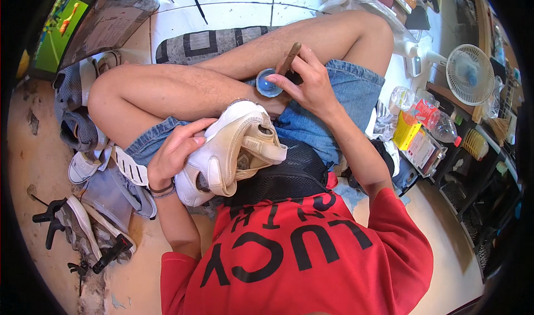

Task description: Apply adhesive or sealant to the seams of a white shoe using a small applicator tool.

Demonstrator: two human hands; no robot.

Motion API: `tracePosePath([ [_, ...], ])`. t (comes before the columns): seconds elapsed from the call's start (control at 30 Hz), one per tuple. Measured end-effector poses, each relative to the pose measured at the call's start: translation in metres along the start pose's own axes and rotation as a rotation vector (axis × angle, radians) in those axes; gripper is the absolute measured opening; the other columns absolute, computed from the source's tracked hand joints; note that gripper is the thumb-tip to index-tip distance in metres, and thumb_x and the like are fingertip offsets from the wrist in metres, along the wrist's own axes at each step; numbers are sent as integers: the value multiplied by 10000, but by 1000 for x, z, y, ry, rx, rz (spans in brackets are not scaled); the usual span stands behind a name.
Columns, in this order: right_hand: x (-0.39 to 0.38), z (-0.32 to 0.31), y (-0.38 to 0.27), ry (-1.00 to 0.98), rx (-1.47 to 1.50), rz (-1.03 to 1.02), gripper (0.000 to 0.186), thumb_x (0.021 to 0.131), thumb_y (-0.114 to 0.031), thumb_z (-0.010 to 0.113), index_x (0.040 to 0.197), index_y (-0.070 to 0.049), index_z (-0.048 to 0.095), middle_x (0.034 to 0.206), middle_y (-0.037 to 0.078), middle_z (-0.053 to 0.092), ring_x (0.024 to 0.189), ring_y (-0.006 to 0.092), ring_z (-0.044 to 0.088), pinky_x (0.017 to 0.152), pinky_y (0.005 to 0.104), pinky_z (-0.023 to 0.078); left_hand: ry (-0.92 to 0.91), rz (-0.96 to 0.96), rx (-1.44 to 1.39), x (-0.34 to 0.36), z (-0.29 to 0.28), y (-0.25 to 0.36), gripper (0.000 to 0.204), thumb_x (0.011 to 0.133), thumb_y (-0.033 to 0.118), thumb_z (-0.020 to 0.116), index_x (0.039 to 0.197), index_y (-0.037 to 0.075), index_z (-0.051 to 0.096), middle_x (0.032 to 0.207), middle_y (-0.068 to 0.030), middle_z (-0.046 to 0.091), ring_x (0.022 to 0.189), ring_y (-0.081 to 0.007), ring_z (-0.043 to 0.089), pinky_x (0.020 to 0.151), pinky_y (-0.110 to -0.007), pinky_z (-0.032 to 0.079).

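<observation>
My left hand (177, 151) is closed on the side of a beige and white strappy sandal (225, 153), which rests tilted over my lap with its straps toward my right. In my right hand (311, 84) is a slim brown-handled tool (290, 58), pinched between thumb and fingers; its working end is hidden. Just left of those fingers is a small round cup (270, 83) that looks blue inside. My right thumb tip overlaps the cup's rim, and whether it grips the cup I cannot tell. A black mesh bag (289, 173) lies at my waist below the sandal.
Several shoes (83, 126) are piled at the left, with clamped shoes (92, 231) nearer me. A lit screen (61, 31) stands at the far left. To the right are a white fan (469, 74), plastic bottles (434, 120), a yellow box (407, 131) and a black rack (473, 198).
</observation>
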State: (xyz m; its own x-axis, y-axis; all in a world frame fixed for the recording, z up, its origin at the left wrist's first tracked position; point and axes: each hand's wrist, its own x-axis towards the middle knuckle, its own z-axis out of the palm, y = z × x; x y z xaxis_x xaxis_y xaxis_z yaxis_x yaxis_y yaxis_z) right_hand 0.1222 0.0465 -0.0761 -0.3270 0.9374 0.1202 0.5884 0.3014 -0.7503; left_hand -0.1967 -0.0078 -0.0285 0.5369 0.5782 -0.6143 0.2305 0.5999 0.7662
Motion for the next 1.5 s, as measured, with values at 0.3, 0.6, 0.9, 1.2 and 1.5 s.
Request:
tracePosePath([
  [0.3,2,2,1,-42,-16,-13,316,780,-239,846,868,-10,648,929,121,547,831,273,566,702,367,482,-56,-81,-12,4,-3,12,673,831,355,527,1295,-133,537,890,-58,648,774,-105,548,673,-227,406],
  [0.6,2,-1,-2,-14,1,-23,381,819,-281,808,874,23,586,891,141,519,821,321,549,724,413,478,-59,-46,34,4,-7,7,671,838,352,525,1303,-132,530,944,-79,672,817,-103,582,706,-222,433],
  [0.9,11,-19,-31,-23,-55,-80,412,789,-260,846,814,30,555,912,134,552,771,293,596,651,370,504,-33,121,4,-9,-2,0,433,956,204,488,1264,-79,596,1213,-168,686,1123,-220,623,1006,-330,445],
  [1.2,2,-26,-44,136,14,-88,368,747,-235,874,889,35,668,1171,146,604,1024,316,642,841,397,537,-50,255,115,-10,7,-3,474,937,211,456,1265,-98,603,1245,-219,670,1156,-265,620,1024,-336,433],
  [1.5,3,-34,-51,181,-37,-155,257,769,-180,859,818,4,686,1069,124,681,828,251,688,671,336,542,-5,262,103,-8,2,-15,487,918,215,477,1261,-107,601,1214,-200,686,1109,-236,625,995,-306,445],
])
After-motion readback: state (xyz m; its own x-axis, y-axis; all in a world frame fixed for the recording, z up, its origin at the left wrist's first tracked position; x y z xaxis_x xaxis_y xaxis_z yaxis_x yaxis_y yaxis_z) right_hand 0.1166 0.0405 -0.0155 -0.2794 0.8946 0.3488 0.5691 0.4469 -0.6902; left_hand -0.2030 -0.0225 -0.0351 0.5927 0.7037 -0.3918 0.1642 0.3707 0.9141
